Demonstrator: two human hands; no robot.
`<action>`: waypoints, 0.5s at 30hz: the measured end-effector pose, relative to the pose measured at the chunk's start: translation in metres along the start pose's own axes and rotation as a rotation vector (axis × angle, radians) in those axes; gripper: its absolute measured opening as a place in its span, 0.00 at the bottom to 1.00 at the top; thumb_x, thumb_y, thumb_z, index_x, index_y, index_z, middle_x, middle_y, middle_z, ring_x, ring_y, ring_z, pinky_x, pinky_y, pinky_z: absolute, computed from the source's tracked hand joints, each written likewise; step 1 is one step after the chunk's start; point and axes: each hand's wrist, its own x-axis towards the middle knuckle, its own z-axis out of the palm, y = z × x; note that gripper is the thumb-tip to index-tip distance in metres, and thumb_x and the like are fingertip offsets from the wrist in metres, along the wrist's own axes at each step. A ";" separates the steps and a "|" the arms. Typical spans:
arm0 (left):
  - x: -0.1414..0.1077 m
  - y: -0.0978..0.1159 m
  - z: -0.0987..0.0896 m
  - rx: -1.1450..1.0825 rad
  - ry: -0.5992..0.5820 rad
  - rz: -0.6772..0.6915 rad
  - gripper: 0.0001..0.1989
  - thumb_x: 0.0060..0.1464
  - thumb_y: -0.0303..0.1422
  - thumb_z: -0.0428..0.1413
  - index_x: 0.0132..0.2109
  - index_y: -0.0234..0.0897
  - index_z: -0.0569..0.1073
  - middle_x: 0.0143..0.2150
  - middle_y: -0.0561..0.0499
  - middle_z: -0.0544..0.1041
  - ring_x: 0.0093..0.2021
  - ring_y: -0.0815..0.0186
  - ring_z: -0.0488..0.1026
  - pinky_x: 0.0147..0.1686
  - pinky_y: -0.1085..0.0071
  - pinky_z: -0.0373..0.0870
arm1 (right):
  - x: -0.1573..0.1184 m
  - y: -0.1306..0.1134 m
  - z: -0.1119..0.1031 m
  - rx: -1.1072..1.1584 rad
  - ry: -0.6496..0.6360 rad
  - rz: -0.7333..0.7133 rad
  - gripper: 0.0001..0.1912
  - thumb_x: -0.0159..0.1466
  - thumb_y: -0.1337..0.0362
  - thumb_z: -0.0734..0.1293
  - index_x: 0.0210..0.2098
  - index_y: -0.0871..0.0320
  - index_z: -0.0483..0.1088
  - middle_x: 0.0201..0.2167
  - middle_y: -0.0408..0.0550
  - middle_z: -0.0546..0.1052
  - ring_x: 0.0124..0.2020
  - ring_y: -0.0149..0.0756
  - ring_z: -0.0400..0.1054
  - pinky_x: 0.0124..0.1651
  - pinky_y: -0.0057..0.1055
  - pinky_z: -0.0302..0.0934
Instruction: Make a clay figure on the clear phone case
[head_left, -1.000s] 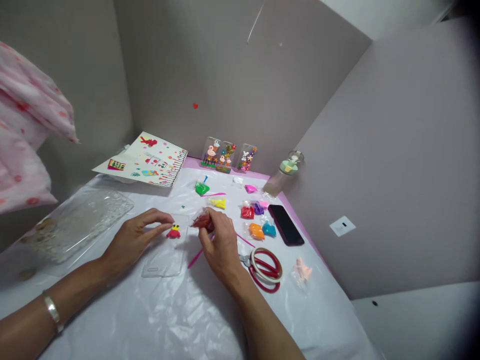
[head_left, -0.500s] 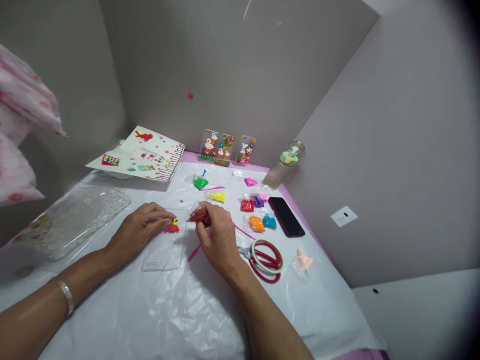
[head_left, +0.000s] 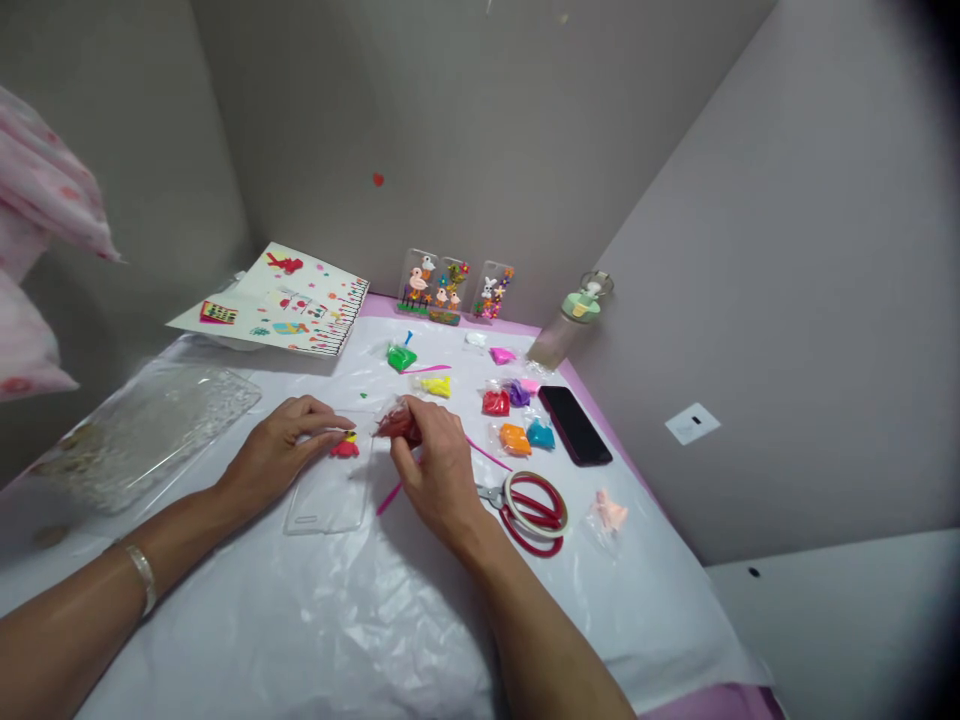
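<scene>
A clear phone case [head_left: 330, 500] lies on the white table cover, with a small red and yellow clay figure [head_left: 345, 447] on its upper part. The fingertips of my left hand [head_left: 289, 435] touch the figure's yellow top; whether they pinch it is too small to tell. To the right of the case, my right hand [head_left: 435, 460] grips a clear bag of dark red clay [head_left: 394, 422] between thumb and fingers. A pink stick [head_left: 389, 498] lies partly under this hand.
Red-handled scissors [head_left: 536, 512] with a white tape roll lie right of my right hand. Beyond are colored clay bags [head_left: 514, 438], a black phone [head_left: 575, 426], a bottle [head_left: 566, 325], decorated cases [head_left: 493, 290] and a drawing book [head_left: 289, 305]. A clear plastic tray [head_left: 172, 425] lies left.
The whole view has shifted slightly, with the table items a little higher in the picture. My left fingertips cover slightly more of the figure's yellow top. My right hand keeps its hold.
</scene>
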 end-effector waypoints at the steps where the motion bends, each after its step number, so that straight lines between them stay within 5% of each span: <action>1: 0.000 0.000 0.000 0.004 0.002 -0.001 0.21 0.63 0.58 0.57 0.45 0.51 0.86 0.43 0.49 0.80 0.47 0.53 0.76 0.49 0.58 0.70 | 0.000 0.000 0.000 0.006 0.000 0.001 0.14 0.63 0.75 0.64 0.43 0.53 0.72 0.39 0.47 0.81 0.43 0.44 0.74 0.51 0.39 0.64; 15: 0.003 0.009 -0.002 0.056 0.002 -0.013 0.15 0.62 0.50 0.59 0.38 0.47 0.81 0.40 0.51 0.79 0.46 0.53 0.74 0.47 0.60 0.68 | -0.002 0.001 0.001 0.023 0.024 -0.035 0.13 0.63 0.76 0.65 0.44 0.54 0.72 0.39 0.45 0.81 0.43 0.41 0.74 0.51 0.38 0.63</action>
